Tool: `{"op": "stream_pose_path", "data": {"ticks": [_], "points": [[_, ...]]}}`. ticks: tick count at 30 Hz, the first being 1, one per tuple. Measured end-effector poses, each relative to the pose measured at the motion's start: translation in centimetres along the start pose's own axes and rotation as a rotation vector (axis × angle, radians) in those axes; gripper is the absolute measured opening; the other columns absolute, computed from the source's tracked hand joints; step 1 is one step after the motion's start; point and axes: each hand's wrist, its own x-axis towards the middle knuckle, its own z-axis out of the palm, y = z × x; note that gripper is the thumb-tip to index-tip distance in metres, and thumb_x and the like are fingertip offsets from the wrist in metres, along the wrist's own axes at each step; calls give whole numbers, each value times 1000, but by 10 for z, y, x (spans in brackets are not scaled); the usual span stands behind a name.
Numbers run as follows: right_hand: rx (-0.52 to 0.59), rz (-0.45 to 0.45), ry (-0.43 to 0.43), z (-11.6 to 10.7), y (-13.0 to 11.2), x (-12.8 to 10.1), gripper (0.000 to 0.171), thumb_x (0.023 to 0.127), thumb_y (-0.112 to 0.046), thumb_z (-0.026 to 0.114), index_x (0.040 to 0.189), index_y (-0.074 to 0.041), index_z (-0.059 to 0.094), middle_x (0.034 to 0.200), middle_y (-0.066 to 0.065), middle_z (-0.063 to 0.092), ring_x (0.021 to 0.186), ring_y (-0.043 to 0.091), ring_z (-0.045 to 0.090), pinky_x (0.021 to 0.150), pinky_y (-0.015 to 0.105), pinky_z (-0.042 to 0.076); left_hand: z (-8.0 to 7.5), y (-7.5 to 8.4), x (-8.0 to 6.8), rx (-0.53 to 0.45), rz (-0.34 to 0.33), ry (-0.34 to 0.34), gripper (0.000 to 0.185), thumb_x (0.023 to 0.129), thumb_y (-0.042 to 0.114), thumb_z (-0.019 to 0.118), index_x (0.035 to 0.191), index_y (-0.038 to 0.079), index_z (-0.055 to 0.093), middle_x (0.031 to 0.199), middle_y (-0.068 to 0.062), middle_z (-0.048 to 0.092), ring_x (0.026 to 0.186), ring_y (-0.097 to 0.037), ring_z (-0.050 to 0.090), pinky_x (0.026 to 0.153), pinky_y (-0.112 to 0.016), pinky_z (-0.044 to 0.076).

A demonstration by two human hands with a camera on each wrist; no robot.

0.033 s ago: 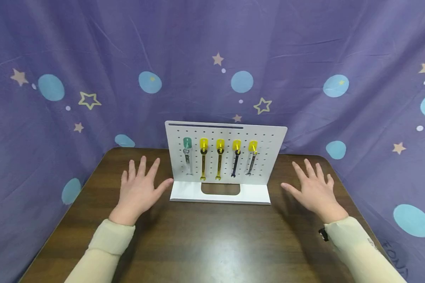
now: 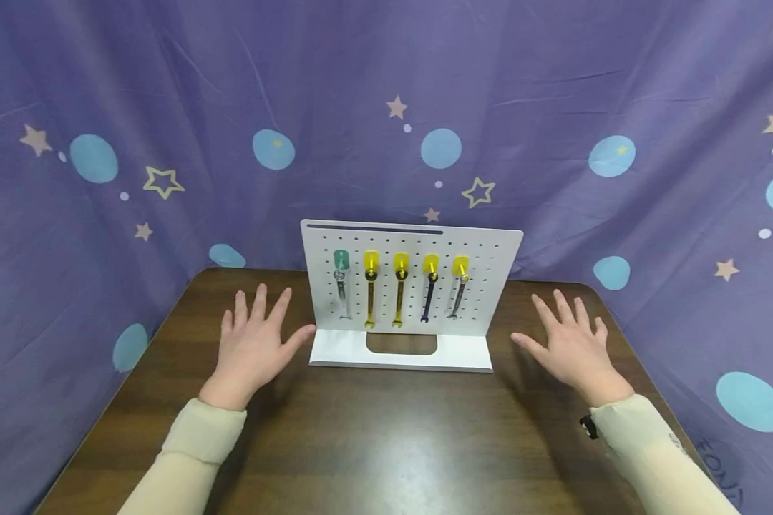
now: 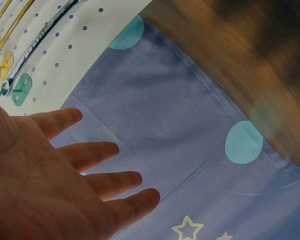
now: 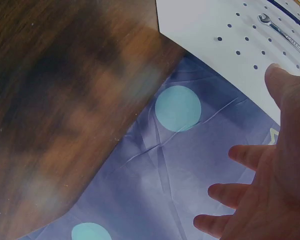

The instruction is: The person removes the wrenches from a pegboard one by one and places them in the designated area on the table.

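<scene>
White board stands between the flat, spread left hand and right hand, which grasp nothing. A bump could tip it, and the wrenches might fall.

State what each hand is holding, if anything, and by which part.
Nothing is held. The left hand and right hand are open with fingers spread, either side of the pegboard; no grip on any wrench.

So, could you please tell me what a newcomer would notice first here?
A white pegboard stand at the table's far middle, with five wrenches hanging from coloured tags. The left hand and right hand lie spread either side, holding nothing. Starry purple cloth hangs behind.
</scene>
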Motion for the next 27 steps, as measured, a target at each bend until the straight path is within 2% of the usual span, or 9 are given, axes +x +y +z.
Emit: {"op": "stream_pose_path", "data": {"ticks": [13, 19, 27], "points": [[15, -8, 20, 3, 0, 1, 94, 94, -74, 48, 162, -15, 23, 164, 27, 13, 143, 58, 8, 101, 79, 9, 2, -4, 2, -27, -15, 20, 90, 97, 74, 39, 158, 9, 34, 159, -34, 20, 141, -63, 10, 105, -77, 11], [18, -16, 23, 5, -1, -1, 93, 95, -73, 49, 162, -15, 22, 163, 28, 14, 143, 58, 10, 99, 80, 11, 3, -7, 5, -67, -44, 92, 85, 101, 70, 33, 156, 4, 36, 157, -34, 26, 139, -62, 18, 105, -77, 14], [26, -27, 26, 8, -3, -5, 92, 95, -72, 50, 161, -12, 27, 161, 30, 18, 142, 59, 12, 98, 79, 16, 9, -8, 15, -207, -18, 178, 74, 107, 56, 37, 147, -5, 44, 147, -34, 42, 132, -57, 36, 102, -73, 25]]}}
